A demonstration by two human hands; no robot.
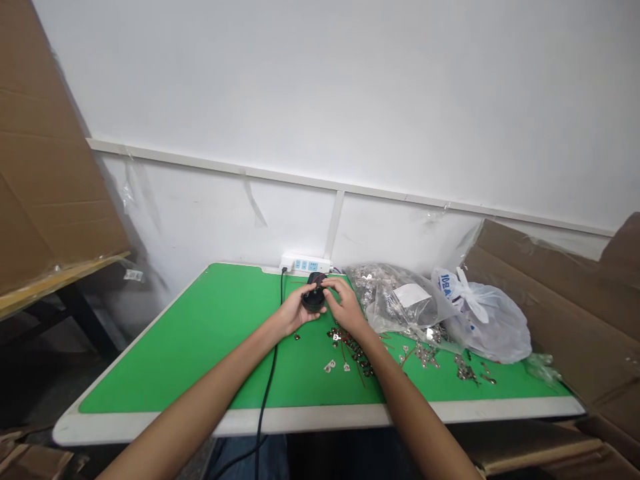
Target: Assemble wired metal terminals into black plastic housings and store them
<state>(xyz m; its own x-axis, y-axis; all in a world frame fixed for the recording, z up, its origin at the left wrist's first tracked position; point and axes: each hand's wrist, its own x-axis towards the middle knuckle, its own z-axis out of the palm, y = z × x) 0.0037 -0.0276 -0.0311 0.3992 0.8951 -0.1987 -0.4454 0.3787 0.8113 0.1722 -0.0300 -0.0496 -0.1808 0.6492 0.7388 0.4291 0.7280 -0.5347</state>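
Observation:
Both my hands meet at the far middle of the green-topped table point(200, 353), holding a round black object point(314, 299) that looks like a plastic housing. My left hand point(298, 310) cups it from the lower left, and my right hand point(342, 307) grips it from the right with its fingers over the top. Its lower side is partly hidden by my fingers. Small metal terminals with wire leads point(351, 350) lie scattered just below my right hand.
A white power strip point(305, 264) stands at the table's far edge, with a black cable point(275, 360) running down across the table. A clear bag of metal parts point(395, 298) and a white plastic bag point(485, 320) lie to the right. Cardboard sheets point(550, 300) lean on both sides.

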